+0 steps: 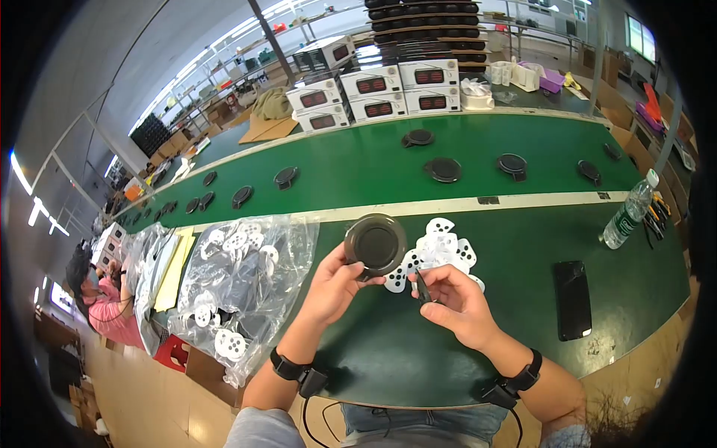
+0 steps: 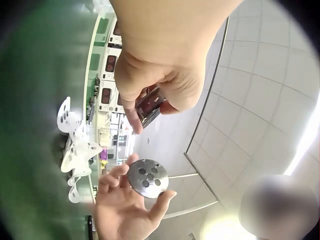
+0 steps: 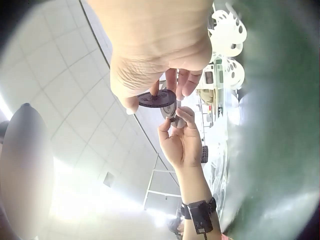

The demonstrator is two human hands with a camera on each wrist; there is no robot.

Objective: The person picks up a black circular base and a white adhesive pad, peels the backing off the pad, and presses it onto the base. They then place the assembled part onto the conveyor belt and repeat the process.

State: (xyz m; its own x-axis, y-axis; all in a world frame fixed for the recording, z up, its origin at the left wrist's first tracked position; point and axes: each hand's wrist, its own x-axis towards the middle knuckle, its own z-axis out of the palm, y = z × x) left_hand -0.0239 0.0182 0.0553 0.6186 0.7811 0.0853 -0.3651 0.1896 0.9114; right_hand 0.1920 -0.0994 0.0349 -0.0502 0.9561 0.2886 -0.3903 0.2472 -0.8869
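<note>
- Head view: near the middle, the left hand grips a round black piece by its edge.
- Just right of it, the right hand pinches a thin dark disc. They are apart, so I think they are not put together yet.
- White pieces with holes lie near the middle. Black rounds sit higher up on the green belt; I can't tell if those are done.
- Left wrist view: the disc is low in the middle, showing its holes. The black piece is higher, in the left fingers.
- Right wrist view: both parts are near the middle. I can't tell here if they touch.
</note>
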